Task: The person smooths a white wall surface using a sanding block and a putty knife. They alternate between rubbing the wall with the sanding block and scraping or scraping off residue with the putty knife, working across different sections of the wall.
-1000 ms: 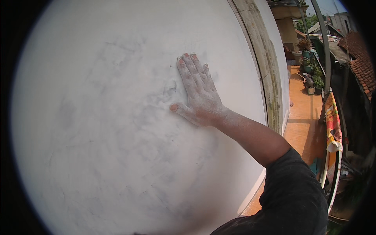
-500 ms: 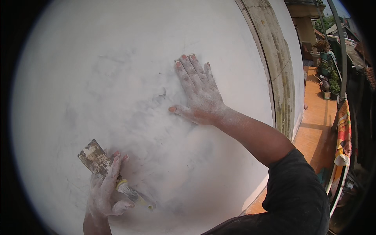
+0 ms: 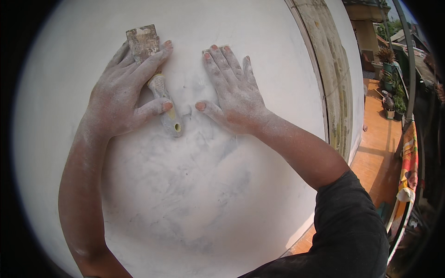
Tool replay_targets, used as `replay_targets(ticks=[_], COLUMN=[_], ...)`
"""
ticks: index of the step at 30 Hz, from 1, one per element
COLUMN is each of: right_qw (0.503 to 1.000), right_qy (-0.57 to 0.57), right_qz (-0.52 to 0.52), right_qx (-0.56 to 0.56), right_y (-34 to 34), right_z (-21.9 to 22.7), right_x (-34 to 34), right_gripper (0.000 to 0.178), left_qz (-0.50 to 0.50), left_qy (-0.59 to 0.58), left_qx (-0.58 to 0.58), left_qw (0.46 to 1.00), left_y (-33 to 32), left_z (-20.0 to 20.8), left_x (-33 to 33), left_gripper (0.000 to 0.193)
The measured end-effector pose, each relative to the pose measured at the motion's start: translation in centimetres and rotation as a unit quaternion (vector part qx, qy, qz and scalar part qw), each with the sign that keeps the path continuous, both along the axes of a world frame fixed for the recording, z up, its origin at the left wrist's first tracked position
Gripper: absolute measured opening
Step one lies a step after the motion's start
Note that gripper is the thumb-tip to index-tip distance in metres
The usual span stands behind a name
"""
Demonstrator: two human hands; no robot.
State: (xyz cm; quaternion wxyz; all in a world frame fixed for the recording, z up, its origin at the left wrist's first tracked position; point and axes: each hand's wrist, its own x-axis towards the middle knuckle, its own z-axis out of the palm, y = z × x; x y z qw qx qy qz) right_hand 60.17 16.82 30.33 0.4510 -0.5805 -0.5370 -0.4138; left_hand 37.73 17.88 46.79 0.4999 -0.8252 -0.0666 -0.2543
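Observation:
My left hand (image 3: 121,88) is up at the wall's upper left, powdered white. A putty knife (image 3: 143,41) is wedged between its fingers, its worn, stained blade pointing up and its grey-and-yellow handle (image 3: 168,104) slanting down past the thumb. My right hand (image 3: 234,90), just as dusty, lies flat with fingers stretched and thumb out to the left. Beyond its fingertips shows the thin edge of a flat piece (image 3: 222,47), perhaps sandpaper; the fingers hide the rest. Both hands are against a white wall (image 3: 185,199) with grey smears.
A weathered, moulded column (image 3: 324,69) borders the wall on the right. Past it runs an orange-tiled floor (image 3: 371,162) with potted plants (image 3: 394,92). A railing with a colourful cloth (image 3: 408,153) stands along the far right.
My left hand has risen from the lower left to the upper left with the putty knife still between its fingers. The right hand has slid slightly upward.

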Motion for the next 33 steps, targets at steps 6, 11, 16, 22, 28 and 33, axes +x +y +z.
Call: replay_targets(ticks=[6, 11, 16, 22, 28, 33], right_qw=[0.995, 0.979, 0.997, 0.979, 0.979, 0.997], right_qy=[0.061, 0.178, 0.034, 0.189, 0.191, 0.066], right_qz=[0.040, 0.041, -0.065, 0.053, 0.032, -0.014], right_qx=[0.061, 0.094, -0.038, 0.059, 0.069, -0.033], right_y=[-1.0, 2.7, -1.6, 1.2, -0.9, -4.6], right_z=[8.8, 11.8, -2.7, 8.4, 7.6, -3.5], right_x=[5.4, 7.1, -2.5, 5.4, 1.3, -5.5], right_gripper=[0.083, 0.086, 0.093, 0.100, 0.102, 0.104], left_qz=[-0.020, -0.013, 0.022, 0.014, 0.041, 0.051], left_qy=[-0.025, -0.053, -0.088, -0.086, -0.092, -0.095], left_qx=[0.027, 0.018, 0.037, 0.022, 0.034, 0.055], left_qw=[0.999, 0.998, 0.995, 0.996, 0.994, 0.993], left_y=[-0.2, -0.7, -0.7, -0.7, -1.2, -1.0], left_z=[-0.8, -1.5, -2.0, -2.2, -2.5, -2.5], left_x=[0.3, 0.4, 0.5, 0.6, 0.7, 1.1], left_gripper=[0.102, 0.096, 0.087, 0.081, 0.080, 0.083])
